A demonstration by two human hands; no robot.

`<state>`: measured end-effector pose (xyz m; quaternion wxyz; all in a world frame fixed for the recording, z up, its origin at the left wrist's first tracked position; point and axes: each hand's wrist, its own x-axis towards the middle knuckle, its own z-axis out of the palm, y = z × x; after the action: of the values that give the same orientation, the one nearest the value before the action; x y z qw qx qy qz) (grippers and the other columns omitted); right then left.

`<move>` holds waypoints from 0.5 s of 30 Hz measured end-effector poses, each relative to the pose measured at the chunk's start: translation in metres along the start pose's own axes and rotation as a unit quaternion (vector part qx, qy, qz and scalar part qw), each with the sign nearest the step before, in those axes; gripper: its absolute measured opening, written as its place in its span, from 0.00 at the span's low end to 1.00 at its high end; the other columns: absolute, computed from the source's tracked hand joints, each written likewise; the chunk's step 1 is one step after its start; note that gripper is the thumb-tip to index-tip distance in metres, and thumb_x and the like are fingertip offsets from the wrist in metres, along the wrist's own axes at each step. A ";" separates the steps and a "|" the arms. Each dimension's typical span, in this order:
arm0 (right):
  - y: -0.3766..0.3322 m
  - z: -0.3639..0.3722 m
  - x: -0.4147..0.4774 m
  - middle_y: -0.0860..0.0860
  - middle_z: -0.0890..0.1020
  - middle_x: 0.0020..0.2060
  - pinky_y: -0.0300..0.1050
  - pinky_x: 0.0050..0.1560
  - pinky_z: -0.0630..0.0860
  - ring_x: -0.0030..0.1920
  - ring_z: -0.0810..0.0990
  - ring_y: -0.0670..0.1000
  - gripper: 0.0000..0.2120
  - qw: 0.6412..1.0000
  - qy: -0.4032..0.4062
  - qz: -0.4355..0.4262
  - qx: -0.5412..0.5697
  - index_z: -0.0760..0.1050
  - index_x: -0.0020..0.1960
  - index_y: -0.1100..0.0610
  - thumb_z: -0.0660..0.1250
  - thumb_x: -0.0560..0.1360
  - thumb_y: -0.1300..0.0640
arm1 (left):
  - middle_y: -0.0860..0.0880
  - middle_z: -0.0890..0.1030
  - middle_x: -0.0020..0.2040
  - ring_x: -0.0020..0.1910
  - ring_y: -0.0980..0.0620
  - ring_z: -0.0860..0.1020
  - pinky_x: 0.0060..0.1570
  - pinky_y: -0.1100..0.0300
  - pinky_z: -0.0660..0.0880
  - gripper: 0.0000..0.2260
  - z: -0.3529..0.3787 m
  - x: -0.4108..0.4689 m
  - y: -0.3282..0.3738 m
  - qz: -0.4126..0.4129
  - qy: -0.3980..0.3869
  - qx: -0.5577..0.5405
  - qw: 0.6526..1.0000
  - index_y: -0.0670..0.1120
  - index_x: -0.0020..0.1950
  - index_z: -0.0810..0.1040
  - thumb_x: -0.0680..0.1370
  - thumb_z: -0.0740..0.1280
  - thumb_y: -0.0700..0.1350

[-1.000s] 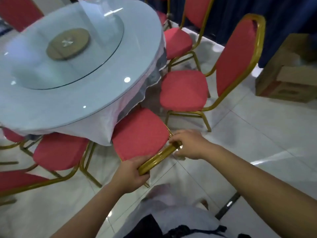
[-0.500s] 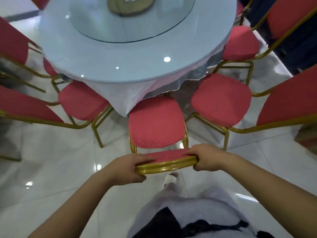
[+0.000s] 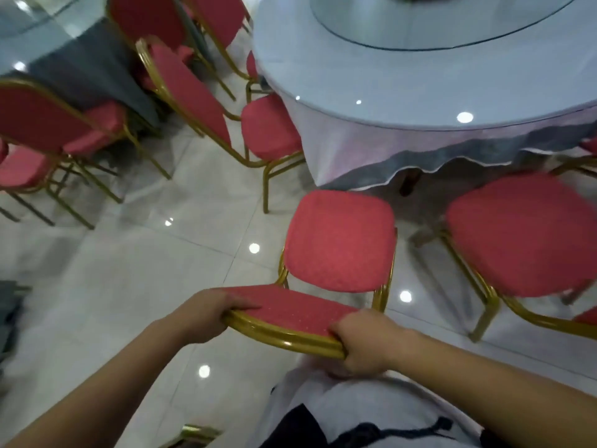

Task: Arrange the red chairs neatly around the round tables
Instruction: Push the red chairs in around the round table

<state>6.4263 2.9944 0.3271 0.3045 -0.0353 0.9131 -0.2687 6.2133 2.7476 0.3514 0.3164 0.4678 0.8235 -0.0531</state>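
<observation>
The chair (image 3: 339, 244) stands in front of the person, its seat facing the round table (image 3: 420, 92). Another chair (image 3: 523, 234) sits just to its right, one more (image 3: 268, 130) to its left. A second table (image 3: 48, 43), maybe round too, is far left.

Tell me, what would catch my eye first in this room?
Two bare hands, left and right, grip the gold-framed backrest of a red chair at bottom centre. Its seat faces a round table with a glass top and draped cloth at upper right. More red chairs crowd both sides on the glossy white floor.
</observation>
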 end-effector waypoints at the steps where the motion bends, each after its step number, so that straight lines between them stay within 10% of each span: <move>1: -0.008 0.011 0.000 0.49 0.77 0.37 0.44 0.36 0.72 0.37 0.77 0.51 0.09 1.000 0.002 -0.019 -0.006 0.73 0.41 0.49 0.67 0.68 0.44 | 0.56 0.75 0.70 0.67 0.52 0.74 0.63 0.65 0.68 0.26 0.010 -0.017 0.000 -0.010 0.005 -0.016 1.000 0.66 0.69 0.72 0.77 0.68 0.40; 7: -0.036 0.040 0.011 0.52 0.75 0.45 0.48 0.40 0.71 0.43 0.76 0.55 0.16 0.998 0.015 -0.063 -0.014 0.73 0.50 0.52 0.66 0.69 0.43 | 0.51 0.78 0.67 0.66 0.47 0.76 0.67 0.48 0.71 0.22 0.047 -0.070 -0.002 -0.139 0.109 -0.053 0.983 0.57 0.66 0.79 0.76 0.70 0.38; 15: -0.033 0.042 0.010 0.56 0.74 0.60 0.56 0.56 0.75 0.56 0.76 0.60 0.29 0.999 -0.018 -0.041 0.010 0.61 0.72 0.51 0.64 0.73 0.46 | 0.45 0.77 0.66 0.65 0.44 0.74 0.67 0.54 0.69 0.23 0.052 -0.060 0.009 -0.175 0.129 -0.097 0.971 0.51 0.63 0.82 0.75 0.65 0.29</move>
<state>6.4396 2.9446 0.3105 0.3105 -0.0745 0.9025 -0.2889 6.2667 2.6881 0.3458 0.2372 0.2863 0.9277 0.0333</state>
